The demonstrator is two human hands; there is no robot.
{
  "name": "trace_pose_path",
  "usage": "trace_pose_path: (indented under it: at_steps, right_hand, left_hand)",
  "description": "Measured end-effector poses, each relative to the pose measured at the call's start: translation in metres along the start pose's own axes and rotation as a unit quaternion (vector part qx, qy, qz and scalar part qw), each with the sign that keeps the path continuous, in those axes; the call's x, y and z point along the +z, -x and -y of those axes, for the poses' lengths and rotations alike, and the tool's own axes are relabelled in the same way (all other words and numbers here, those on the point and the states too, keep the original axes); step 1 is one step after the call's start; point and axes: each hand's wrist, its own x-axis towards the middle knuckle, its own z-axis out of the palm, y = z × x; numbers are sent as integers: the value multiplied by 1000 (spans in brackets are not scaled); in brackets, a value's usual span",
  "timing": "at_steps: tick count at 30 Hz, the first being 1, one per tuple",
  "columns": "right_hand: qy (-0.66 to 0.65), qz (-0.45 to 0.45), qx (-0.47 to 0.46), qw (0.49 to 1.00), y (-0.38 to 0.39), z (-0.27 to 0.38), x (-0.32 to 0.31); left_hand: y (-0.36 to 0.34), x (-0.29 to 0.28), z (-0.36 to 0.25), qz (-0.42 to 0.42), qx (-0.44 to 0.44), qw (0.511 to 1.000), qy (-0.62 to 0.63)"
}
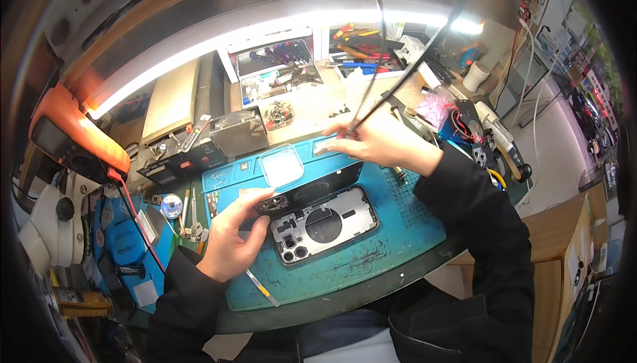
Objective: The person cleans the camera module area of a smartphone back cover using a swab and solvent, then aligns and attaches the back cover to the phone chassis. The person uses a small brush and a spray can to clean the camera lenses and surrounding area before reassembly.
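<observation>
My left hand grips the left end of a dark, flat phone half, thumb and fingers on opposite sides. It is tilted up on its long edge, with a camera block at the held end. Just nearer to me lies a silver phone housing with a round dark disc and camera openings, on the blue work mat. Beyond the phone half, my right hand has its fingers pinched at a small pale piece near the mat's far edge. A hanging black cable partly covers those fingertips.
A clear plastic box stands left of my right hand. Tweezers lie at the mat's near left. An orange multimeter is at far left; pliers and other tools fill trays behind. Wires and brushes crowd the right side.
</observation>
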Motion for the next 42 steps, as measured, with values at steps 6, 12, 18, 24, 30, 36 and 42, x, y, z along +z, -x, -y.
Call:
trace_pose_path:
  at_steps: [6, 12, 18, 24, 30, 36, 42]
  right_hand:
    - [-51, 79, -38, 995, -56, 5, 34]
    - [-20, 78, -75, 994, -71, 11, 38]
    - [-26, 106, -72, 991, -52, 2, 30]
    - [-93, 183, 52, 977, -42, 2, 21]
    - [-128, 144, 37, 981, -38, 0, 12]
    - [-109, 123, 2, 986, -37, -11, 25]
    - [-85, 174, -15, 981, -43, -7, 23]
  left_hand:
    - [-4, 0, -1, 18, 30, 999, -37]
    - [0, -2, -4, 10, 30, 998, -46]
    - [-3, 4, -5, -19, 55, 998, -39]
    - [-4, 2, -2, 25, 36, 999, 4]
    - [-2, 0, -2, 31, 35, 999, -17]
    - [-2, 4, -1, -5, 24, 1000, -2]
    - [-2, 3, -3, -3, 0, 1000, -7]
